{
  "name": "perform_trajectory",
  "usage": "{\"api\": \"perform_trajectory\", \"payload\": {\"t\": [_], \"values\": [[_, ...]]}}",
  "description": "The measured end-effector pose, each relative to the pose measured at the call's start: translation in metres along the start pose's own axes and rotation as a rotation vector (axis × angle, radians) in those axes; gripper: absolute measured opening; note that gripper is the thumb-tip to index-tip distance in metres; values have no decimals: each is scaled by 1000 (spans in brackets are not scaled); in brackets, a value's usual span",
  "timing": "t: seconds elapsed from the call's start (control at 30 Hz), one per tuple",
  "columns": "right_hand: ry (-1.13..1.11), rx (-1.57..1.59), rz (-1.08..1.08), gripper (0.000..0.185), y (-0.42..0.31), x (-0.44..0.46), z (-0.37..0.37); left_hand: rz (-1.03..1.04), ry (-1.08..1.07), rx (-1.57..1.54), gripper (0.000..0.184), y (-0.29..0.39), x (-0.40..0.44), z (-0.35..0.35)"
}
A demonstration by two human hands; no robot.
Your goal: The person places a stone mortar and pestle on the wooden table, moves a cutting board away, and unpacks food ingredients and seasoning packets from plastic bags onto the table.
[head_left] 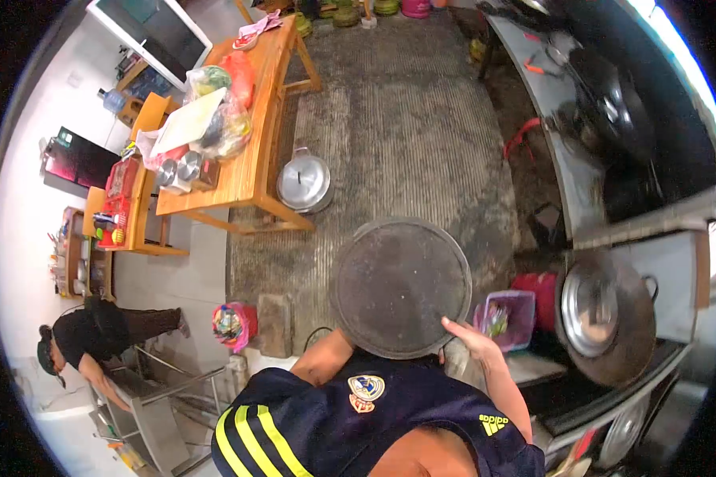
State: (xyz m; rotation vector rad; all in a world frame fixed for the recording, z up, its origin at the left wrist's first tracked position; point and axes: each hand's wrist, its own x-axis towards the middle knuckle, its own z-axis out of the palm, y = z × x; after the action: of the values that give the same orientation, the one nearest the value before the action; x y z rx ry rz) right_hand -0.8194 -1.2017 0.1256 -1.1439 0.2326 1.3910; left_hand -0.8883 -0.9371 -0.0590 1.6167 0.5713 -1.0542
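Observation:
A large, round, flat dark pan (404, 286) with a raised rim is in front of my chest, its surface facing up at me. My right hand (471, 338) is at the pan's lower right edge, closed on the rim, with a fingertip showing on top. On the other side, my left forearm reaches to the lower left edge. The fingers of my left hand are hidden by the pan, so their grip does not show.
A wooden table (250, 171) carries bagged vegetables and a board (189, 121). Below it stands a lidded metal pot (304, 183). At right are a purple basket (511, 318), a wide wok (632, 326) and a counter (561, 159). Another person (95, 334) bends over a metal frame at left.

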Motion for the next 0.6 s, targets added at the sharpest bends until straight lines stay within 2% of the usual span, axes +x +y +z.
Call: {"api": "perform_trajectory", "payload": {"t": [0.07, 0.1, 0.23, 0.37, 0.47, 0.6], "values": [[129, 72, 74, 54, -51, 27, 2, 61, -11, 86, 48, 41, 34, -35], [222, 37, -21, 44, -65, 44, -2, 91, -14, 128, 48, 65, 48, -50], [193, 278, 164, 32, -141, 79, -18, 221, -38, 265, 47, 165, 93, -107], [297, 324, 127, 39, -233, 98, -34, 341, -64, 311, 47, 262, 141, -157], [438, 299, 81, 33, -316, 119, -33, 393, -46, 344, 47, 315, 192, -211], [447, 322, 195, 42, -391, 178, -118, 295, 155, 428, 46, 326, 274, -328]]}}
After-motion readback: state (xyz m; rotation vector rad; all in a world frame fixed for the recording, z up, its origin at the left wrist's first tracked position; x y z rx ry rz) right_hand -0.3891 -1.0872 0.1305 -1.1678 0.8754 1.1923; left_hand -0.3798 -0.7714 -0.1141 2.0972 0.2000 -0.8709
